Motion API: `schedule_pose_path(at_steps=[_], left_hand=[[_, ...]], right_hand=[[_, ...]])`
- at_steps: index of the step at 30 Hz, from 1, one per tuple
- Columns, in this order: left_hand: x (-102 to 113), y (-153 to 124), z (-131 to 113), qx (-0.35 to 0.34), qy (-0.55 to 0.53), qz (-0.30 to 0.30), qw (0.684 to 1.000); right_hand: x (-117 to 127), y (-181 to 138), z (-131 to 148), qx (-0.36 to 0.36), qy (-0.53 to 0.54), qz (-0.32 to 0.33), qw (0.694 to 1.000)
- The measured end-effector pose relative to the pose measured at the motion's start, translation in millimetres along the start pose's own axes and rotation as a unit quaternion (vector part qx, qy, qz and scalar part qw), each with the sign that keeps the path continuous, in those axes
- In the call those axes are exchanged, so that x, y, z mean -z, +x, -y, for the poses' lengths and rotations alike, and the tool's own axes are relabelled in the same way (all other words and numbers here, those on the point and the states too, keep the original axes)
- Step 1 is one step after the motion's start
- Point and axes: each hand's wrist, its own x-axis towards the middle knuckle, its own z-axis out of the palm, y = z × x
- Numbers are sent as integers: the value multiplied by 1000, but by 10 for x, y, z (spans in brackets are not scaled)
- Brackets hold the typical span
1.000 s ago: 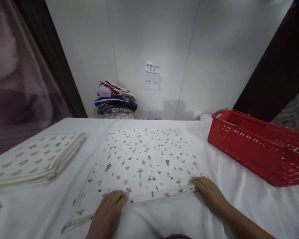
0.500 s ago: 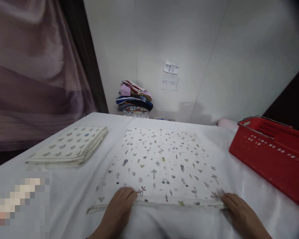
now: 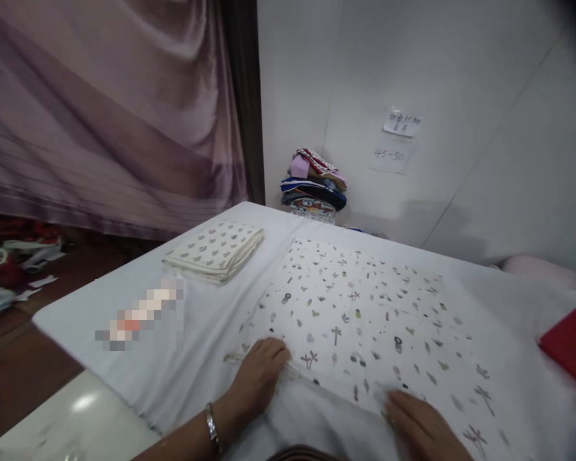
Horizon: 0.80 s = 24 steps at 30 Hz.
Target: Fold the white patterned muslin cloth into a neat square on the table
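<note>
Plainly, printed cloth: we see it spread flat on the white-covered table, near edge toward us, probably so that this edge can be reached easily from where we stand.
Left hand: fingers together and bent over the near edge by its left end, perhaps to keep that part from sliding; we cannot tell whether any fabric is pinched beneath.
Right hand: farther right along the same edge, blurred, fingers close together; we take it to be steadying the cloth, yet cannot tell whether it grips.
Folded fabric: left of the printed cloth, apart from it, layers stacked neatly; we suppose it lies aside to give the cloth room.
Fabric pile: beyond the table's far edge, by the wall, presumably out of the hands' way.
Paper signs: on the wall, high enough, we judge, to be read from here.
Red object: only a corner shows at the right, apart from the cloth.
</note>
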Motion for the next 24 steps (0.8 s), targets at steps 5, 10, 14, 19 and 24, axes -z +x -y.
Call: schedule_pose_path(at_steps=[5, 10, 14, 19, 24], left_hand=[[59, -43, 94, 22, 19, -17, 999], [128, -81, 172, 46, 49, 10, 998], [182, -101, 231, 65, 74, 21, 995], [241, -195, 396, 88, 94, -3, 992], [272, -398, 620, 158, 89, -73, 981]], right_hand=[[-25, 791, 653, 104, 28, 36, 994], [-24, 1309, 1006, 121, 11, 75, 990], [-136, 1509, 1129, 132, -24, 83, 988], [-229, 1574, 1239, 143, -42, 88, 985], [-259, 1571, 1258, 148, -47, 86, 984]])
